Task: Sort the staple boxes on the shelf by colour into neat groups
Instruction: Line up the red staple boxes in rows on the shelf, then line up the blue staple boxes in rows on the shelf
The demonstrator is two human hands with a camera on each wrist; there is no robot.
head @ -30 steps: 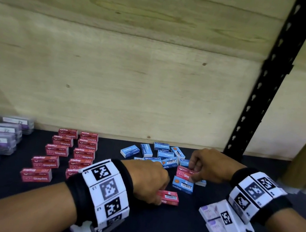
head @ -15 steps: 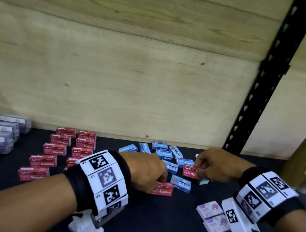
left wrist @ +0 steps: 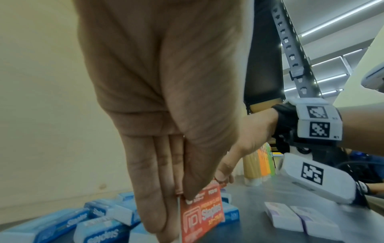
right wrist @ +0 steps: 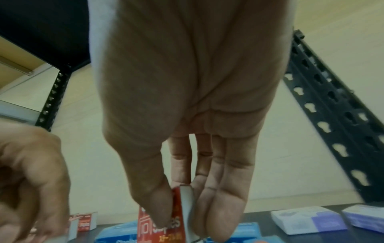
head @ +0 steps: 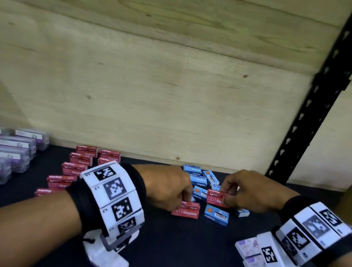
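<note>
Because red boxes are lying stray among the blues (head: 197,180), the left hand (head: 167,187) is pinching one (head: 186,209) and the right hand (head: 245,191) another (head: 216,197), likely bound for the red rows (head: 76,163).

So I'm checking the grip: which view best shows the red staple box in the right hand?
The right wrist view: the right hand pinches the red cardboard staple box between thumb and fingers. The head view shows its printed face; the left wrist view barely shows it, behind the left hand's box.
</note>
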